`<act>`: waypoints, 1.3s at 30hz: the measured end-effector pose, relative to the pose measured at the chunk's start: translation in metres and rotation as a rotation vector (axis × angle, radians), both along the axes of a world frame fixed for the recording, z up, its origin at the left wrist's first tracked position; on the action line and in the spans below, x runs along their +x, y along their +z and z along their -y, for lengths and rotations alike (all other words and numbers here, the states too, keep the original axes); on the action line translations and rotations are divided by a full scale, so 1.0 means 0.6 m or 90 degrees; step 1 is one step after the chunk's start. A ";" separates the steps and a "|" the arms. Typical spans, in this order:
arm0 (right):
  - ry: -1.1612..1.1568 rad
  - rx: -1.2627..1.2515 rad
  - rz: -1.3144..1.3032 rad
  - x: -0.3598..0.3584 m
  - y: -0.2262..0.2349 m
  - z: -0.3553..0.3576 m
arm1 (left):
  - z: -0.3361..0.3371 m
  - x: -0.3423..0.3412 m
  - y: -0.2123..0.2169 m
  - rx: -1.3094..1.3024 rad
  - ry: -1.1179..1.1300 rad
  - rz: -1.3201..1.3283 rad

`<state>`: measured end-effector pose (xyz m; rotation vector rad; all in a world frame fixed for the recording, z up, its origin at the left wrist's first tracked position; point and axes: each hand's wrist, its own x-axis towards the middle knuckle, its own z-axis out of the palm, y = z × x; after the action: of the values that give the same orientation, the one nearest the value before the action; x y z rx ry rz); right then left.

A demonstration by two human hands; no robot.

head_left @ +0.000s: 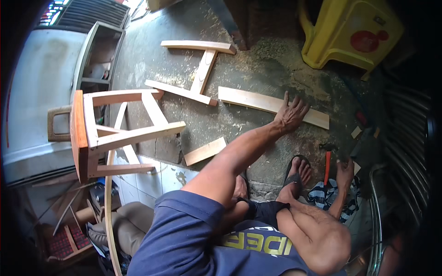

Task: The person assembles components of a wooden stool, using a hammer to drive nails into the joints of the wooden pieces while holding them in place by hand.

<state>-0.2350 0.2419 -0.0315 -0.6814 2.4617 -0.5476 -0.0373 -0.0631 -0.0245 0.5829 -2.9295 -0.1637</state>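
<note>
Close under the right hand (344, 171), a hammer with an orange handle (327, 164) lies on the concrete floor (258, 133), just beside a striped cloth (328, 193). The hand hangs over the floor just right of the hammer, fingers loosely curled, gripping nothing that I can make out. A sandalled foot (298, 171) sits between the two arms.

Further out, the left hand (290, 114) rests flat on a long wooden slat (251, 101), fingers spread, pressing on top rather than closing around it. The slat lies on the floor, its far end running right beyond the fingers.

Nearer than that hand and to its left, a short offcut board (206, 151) lies loose at the edge of a tiled step. Beyond the hand, an H-shaped wooden frame (199, 73) lies flat, one rail end nearly meeting the slat. Sawdust is scattered all around it.

Well left of both hands, a wooden stool (115, 133) lies on its side, legs pointing toward the slat. Far off to the right, a yellow plastic stool (345, 34).

Judgement: picking stage, with the slat being claimed as the next piece. Next move calls for closing the fingers round the slat's edge and lifting it clear of the frame; hammer is within easy reach.
</note>
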 end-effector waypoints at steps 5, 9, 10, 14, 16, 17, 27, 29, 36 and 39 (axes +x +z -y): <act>-0.010 0.061 0.013 -0.002 0.128 0.032 | -0.004 0.149 0.113 0.344 -0.123 0.082; 0.024 0.077 0.062 0.002 0.188 0.099 | 0.020 0.374 0.084 0.346 0.214 0.194; 0.037 -0.056 0.025 -0.007 0.164 0.096 | 0.014 0.414 0.080 0.364 0.291 0.309; 0.087 -0.335 0.157 0.033 0.134 0.166 | -0.025 0.516 0.061 0.335 0.282 0.364; 0.204 -0.244 0.266 0.104 0.109 0.215 | -0.029 0.481 0.063 0.343 0.318 0.328; 0.334 -0.229 0.297 0.114 0.137 0.228 | -0.014 0.422 0.111 0.336 0.287 0.303; 0.095 -0.435 0.443 0.109 0.178 0.196 | 0.044 0.029 0.134 0.369 0.024 -0.065; 0.053 -0.439 0.363 0.088 0.188 0.178 | 0.046 0.008 0.094 0.121 -0.108 -0.072; 0.003 -0.424 0.213 0.022 0.194 0.133 | 0.056 -0.091 0.082 0.265 -0.130 0.127; 0.009 -0.507 0.266 0.028 0.214 0.185 | 0.127 -0.081 0.185 0.288 -0.096 0.004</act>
<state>-0.2184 0.1309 0.0968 -0.7674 1.8009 -1.5257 -0.0861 -0.1396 0.0864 0.4120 -2.9479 -0.8568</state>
